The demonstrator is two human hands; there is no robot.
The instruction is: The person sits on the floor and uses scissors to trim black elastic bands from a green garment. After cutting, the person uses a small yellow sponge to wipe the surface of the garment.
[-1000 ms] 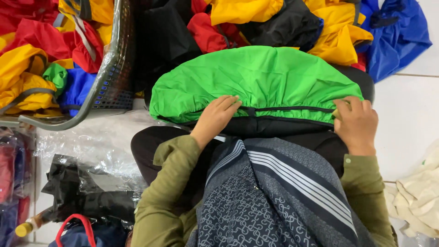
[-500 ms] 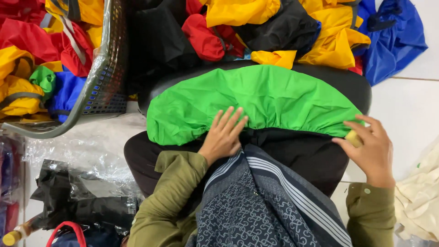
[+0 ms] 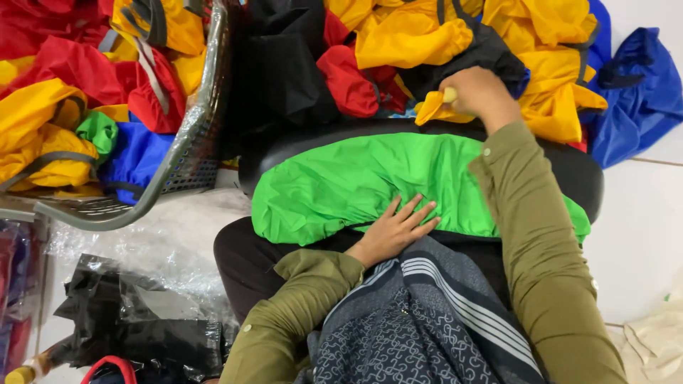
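A bright green fabric cover (image 3: 356, 181) with an elastic edge lies spread over a black rounded cushion (image 3: 583, 185) on my lap. My left hand (image 3: 395, 229) rests flat on its near edge, fingers apart. My right hand (image 3: 478, 91) reaches forward over the cover into the heap of garments and is closed on a yellow piece of fabric (image 3: 434, 107). A dark patterned scarf (image 3: 413, 320) hangs down over my front.
A heap of yellow, red, black and blue fabric (image 3: 398, 43) fills the far side. A grey plastic basket (image 3: 178, 163) at the left holds more coloured fabric. Clear and black plastic bags (image 3: 142, 313) lie at the lower left. White floor tiles (image 3: 640, 235) show at the right.
My right hand has left the green cover's right edge and reached forward into the pile, gripping yellow fabric. My left hand has slid down to the cover's near edge.
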